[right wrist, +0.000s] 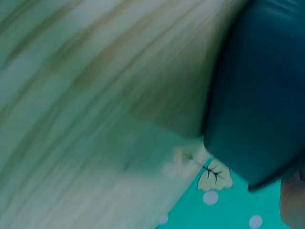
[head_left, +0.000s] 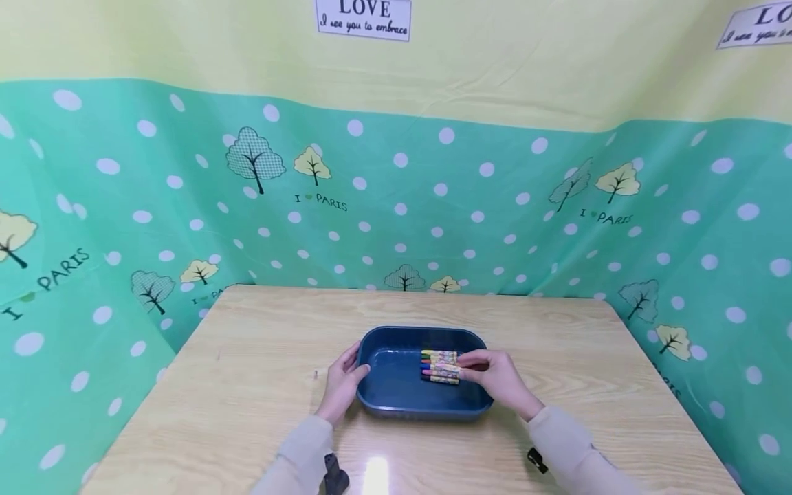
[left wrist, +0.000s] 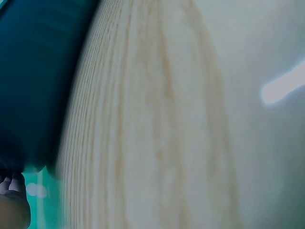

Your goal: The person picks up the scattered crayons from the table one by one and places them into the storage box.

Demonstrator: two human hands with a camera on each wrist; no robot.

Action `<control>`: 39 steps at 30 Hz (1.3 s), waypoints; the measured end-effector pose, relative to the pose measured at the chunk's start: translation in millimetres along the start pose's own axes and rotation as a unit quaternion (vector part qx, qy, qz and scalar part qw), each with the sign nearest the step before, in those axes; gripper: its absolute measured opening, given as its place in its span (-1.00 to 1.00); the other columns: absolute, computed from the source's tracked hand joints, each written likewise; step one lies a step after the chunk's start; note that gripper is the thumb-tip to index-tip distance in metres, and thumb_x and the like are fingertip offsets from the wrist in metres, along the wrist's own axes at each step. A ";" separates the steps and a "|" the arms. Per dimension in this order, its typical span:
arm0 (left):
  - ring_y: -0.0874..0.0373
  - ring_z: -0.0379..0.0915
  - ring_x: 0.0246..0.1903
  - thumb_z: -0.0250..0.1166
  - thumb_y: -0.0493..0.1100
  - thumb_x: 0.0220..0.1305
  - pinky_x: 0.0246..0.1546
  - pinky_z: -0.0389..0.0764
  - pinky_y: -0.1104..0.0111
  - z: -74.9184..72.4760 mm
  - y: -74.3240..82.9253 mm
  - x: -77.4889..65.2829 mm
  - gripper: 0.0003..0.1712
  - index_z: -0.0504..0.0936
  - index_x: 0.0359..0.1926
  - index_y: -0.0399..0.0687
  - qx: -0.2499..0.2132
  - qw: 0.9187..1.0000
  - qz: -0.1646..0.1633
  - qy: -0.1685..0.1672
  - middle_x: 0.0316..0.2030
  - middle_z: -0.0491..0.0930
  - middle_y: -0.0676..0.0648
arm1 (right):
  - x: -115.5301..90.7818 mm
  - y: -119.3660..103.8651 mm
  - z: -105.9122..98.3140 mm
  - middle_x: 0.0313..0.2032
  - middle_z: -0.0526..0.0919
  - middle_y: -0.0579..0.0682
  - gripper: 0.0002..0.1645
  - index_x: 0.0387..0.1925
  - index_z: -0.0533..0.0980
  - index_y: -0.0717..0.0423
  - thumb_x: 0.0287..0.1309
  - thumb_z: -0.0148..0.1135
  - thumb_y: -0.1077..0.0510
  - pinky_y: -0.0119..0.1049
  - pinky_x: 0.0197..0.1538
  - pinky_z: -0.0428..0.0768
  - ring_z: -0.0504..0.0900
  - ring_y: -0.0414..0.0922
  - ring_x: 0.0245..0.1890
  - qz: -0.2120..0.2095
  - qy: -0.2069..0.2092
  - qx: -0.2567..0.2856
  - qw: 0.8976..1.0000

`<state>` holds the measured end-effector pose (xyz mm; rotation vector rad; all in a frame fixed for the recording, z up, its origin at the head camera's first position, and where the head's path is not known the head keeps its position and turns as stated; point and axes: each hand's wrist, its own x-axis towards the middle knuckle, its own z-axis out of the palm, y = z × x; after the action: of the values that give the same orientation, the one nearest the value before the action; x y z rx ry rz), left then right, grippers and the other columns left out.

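Observation:
A dark blue rectangular tray (head_left: 396, 405) with rounded corners lies on the wooden table in the head view. Inside, right of its middle, several wrapped crayons (head_left: 441, 379) lie side by side in a row, their coloured tips towards the left. My left hand (head_left: 340, 382) grips the tray's left wall, thumb over the rim and fingers outside. My right hand (head_left: 500, 379) reaches over the right rim and pinches a crayon (head_left: 447, 368) at its right end, hiding that end. Both wrist views show mostly the tray's outer wall (left wrist: 38, 76), with only a little of each hand.
The wooden table (head_left: 260, 357) reaches back to a green dotted curtain (head_left: 396, 206), which also hangs along both sides. A small dark mark (head_left: 315, 375) is left of the left hand. Black wrist devices (head_left: 335, 476) sit by the sleeves.

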<state>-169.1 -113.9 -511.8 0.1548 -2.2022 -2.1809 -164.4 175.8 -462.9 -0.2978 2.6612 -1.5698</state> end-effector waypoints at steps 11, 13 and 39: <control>-0.21 0.18 0.24 0.11 -0.41 0.14 0.25 0.28 0.10 -0.4 2.4 2.8 -0.36 0.25 0.28 -0.28 0.001 1.000 0.000 0.006 0.25 0.23 -0.38 | 16.6 -7.0 23.3 -0.31 0.71 -0.02 -0.76 -0.27 0.66 0.12 -0.10 0.35 0.27 -0.34 -0.21 0.67 0.66 -0.18 -0.31 0.007 -0.002 -0.021 1.000; -0.22 0.19 0.24 0.12 -0.42 0.13 0.24 0.29 0.10 -0.4 2.4 3.4 -0.36 0.25 0.28 -0.29 0.000 1.000 -0.001 0.008 0.24 0.24 -0.39 | 19.9 -6.8 27.1 -0.33 0.71 -0.01 -0.75 -0.26 0.65 0.14 -0.09 0.34 0.27 -0.31 -0.20 0.68 0.66 -0.17 -0.30 0.007 -0.017 -0.027 0.999; -0.20 0.19 0.24 0.11 -0.42 0.16 0.25 0.29 0.13 2.3 4.7 1.5 -0.36 0.22 0.29 -0.28 -0.007 1.000 -0.011 -0.001 0.25 0.22 -0.39 | 22.8 -4.3 37.4 -0.45 0.68 -0.03 -0.77 -0.37 0.63 0.19 -0.16 0.32 0.44 -0.31 -0.28 0.67 0.63 -0.21 -0.41 0.036 -0.024 -0.102 0.994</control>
<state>-171.0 -111.8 -507.2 0.1777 -2.1979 -2.2080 -181.3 137.3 -475.9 -0.2397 2.7650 -1.2572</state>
